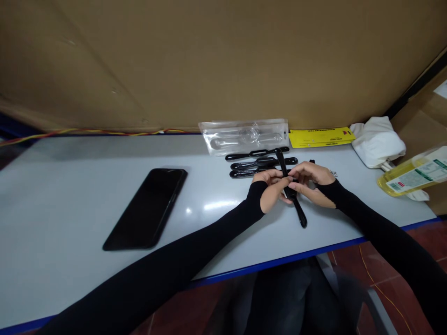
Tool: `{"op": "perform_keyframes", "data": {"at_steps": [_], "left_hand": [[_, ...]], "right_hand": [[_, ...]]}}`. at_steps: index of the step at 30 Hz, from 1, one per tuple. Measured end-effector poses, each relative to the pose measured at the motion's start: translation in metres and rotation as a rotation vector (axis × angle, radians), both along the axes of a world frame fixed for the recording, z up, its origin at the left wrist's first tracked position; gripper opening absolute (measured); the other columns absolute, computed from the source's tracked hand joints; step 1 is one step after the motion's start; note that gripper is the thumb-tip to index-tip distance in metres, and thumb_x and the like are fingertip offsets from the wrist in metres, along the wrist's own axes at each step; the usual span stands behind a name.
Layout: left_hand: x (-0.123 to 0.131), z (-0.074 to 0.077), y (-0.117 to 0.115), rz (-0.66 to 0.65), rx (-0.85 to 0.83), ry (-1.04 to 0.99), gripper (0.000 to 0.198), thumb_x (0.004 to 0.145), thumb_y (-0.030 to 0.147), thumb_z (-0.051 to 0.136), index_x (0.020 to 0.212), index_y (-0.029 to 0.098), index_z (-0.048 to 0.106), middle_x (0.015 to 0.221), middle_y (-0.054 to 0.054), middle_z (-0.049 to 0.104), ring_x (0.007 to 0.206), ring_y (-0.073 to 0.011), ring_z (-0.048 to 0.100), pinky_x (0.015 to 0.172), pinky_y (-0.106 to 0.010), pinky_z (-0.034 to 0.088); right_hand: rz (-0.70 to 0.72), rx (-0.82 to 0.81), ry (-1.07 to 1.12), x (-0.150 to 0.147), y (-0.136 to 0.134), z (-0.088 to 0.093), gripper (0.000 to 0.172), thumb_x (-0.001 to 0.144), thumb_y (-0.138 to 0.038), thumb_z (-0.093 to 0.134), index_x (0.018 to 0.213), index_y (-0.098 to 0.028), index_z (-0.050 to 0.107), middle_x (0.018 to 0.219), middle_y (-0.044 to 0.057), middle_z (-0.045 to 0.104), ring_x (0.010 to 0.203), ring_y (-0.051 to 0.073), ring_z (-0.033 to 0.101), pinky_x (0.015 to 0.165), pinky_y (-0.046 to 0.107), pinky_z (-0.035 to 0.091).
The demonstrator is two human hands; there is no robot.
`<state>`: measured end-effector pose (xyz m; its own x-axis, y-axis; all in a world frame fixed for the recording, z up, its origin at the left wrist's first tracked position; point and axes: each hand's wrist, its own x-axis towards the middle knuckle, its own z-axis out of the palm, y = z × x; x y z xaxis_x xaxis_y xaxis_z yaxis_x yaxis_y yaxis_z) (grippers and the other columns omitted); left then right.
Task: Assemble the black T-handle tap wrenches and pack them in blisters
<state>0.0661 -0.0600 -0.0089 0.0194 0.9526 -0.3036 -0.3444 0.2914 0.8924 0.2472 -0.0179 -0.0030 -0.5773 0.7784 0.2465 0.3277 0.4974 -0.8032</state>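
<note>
A glossy black double-ended tool (300, 214), with a long rounded handle at each end, is held by its middle just over the table. My left hand (269, 191) closes on it from the left, thumb on top. From the right, my right hand (312, 178) pinches the same middle part between thumb and fingers. The fingers hide most of that centre, so any small part there cannot be made out. Behind my hands lie several similar black tools (257, 153) in a row. A small dark item (312, 161) shows just behind my right hand.
Clear plastic blister packs (244, 137) and yellow printed cards (321, 137) lie along the cardboard wall. At right are a white cloth bundle (379, 139) and a bottle of yellow liquid (415, 174). A black phone (146, 209) rests on the left of the table (63, 200).
</note>
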Motion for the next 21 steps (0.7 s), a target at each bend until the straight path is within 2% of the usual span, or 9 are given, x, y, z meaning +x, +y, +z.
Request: {"op": "perform_keyframes", "data": {"at_steps": [2, 4, 8, 12, 14, 16, 19, 21], "left_hand": [[0.0, 0.0, 0.0, -0.016, 0.0, 0.003, 0.02, 0.077, 0.014, 0.085, 0.077, 0.01, 0.066, 0.061, -0.004, 0.069, 0.047, -0.0186, 0.068, 0.044, -0.032, 0.064], [0.001, 0.0, -0.001, -0.026, 0.007, 0.006, 0.015, 0.079, 0.013, 0.082, 0.08, 0.009, 0.067, 0.064, -0.006, 0.071, 0.049, -0.0194, 0.07, 0.044, -0.031, 0.063], [0.002, 0.0, -0.003, -0.023, 0.02, 0.017, 0.012, 0.08, 0.012, 0.079, 0.081, 0.008, 0.068, 0.067, -0.006, 0.072, 0.048, -0.0186, 0.069, 0.042, -0.03, 0.062], [0.003, 0.001, -0.004, -0.018, 0.01, 0.011, 0.012, 0.079, 0.011, 0.08, 0.082, 0.008, 0.069, 0.063, -0.004, 0.07, 0.045, -0.0166, 0.066, 0.042, -0.031, 0.063], [0.003, 0.003, -0.003, -0.014, -0.003, 0.006, 0.01, 0.079, 0.009, 0.078, 0.081, 0.008, 0.068, 0.063, -0.005, 0.07, 0.046, -0.0173, 0.066, 0.041, -0.032, 0.063], [0.002, 0.005, -0.002, -0.009, -0.024, 0.004, 0.009, 0.079, 0.008, 0.077, 0.079, 0.008, 0.068, 0.062, -0.005, 0.071, 0.047, -0.0183, 0.068, 0.042, -0.031, 0.063], [0.0, 0.005, -0.001, -0.008, -0.034, -0.006, 0.011, 0.079, 0.011, 0.079, 0.078, 0.009, 0.068, 0.06, -0.005, 0.07, 0.048, -0.019, 0.069, 0.045, -0.032, 0.064], [-0.001, 0.004, 0.0, -0.017, -0.022, -0.009, 0.012, 0.08, 0.012, 0.079, 0.078, 0.009, 0.068, 0.061, -0.005, 0.07, 0.049, -0.0194, 0.07, 0.045, -0.033, 0.065]], "right_hand": [[-0.039, 0.001, 0.014, 0.0, 0.0, -0.002, 0.027, 0.091, -0.042, 0.076, 0.105, -0.02, 0.07, 0.086, 0.003, 0.069, 0.067, 0.012, 0.059, 0.061, 0.026, 0.049], [-0.026, -0.102, 0.045, 0.003, 0.003, -0.001, 0.029, 0.089, -0.04, 0.077, 0.107, -0.019, 0.07, 0.086, 0.003, 0.07, 0.069, 0.013, 0.06, 0.062, 0.025, 0.05], [0.117, -0.399, 0.059, 0.011, 0.012, 0.007, 0.036, 0.086, -0.036, 0.08, 0.115, -0.019, 0.068, 0.096, 0.005, 0.069, 0.08, 0.014, 0.065, 0.066, 0.026, 0.054], [0.191, -0.537, 0.075, 0.014, 0.017, 0.009, 0.048, 0.08, -0.037, 0.087, 0.12, -0.02, 0.066, 0.099, 0.004, 0.068, 0.081, 0.014, 0.066, 0.067, 0.026, 0.055], [0.175, -0.513, 0.067, 0.013, 0.016, 0.006, 0.052, 0.078, -0.041, 0.09, 0.118, -0.02, 0.065, 0.098, 0.003, 0.067, 0.077, 0.012, 0.064, 0.065, 0.025, 0.054], [0.134, -0.387, 0.043, 0.009, 0.013, 0.003, 0.05, 0.079, -0.043, 0.089, 0.117, -0.02, 0.065, 0.095, 0.002, 0.067, 0.074, 0.012, 0.063, 0.064, 0.026, 0.053], [0.057, -0.12, -0.004, 0.004, 0.005, -0.001, 0.039, 0.087, -0.042, 0.081, 0.117, -0.02, 0.069, 0.094, 0.003, 0.071, 0.075, 0.014, 0.064, 0.068, 0.028, 0.054], [0.01, -0.031, -0.02, 0.002, 0.002, -0.002, 0.03, 0.092, -0.039, 0.075, 0.115, -0.02, 0.072, 0.094, 0.004, 0.074, 0.076, 0.015, 0.064, 0.07, 0.03, 0.054]]}}
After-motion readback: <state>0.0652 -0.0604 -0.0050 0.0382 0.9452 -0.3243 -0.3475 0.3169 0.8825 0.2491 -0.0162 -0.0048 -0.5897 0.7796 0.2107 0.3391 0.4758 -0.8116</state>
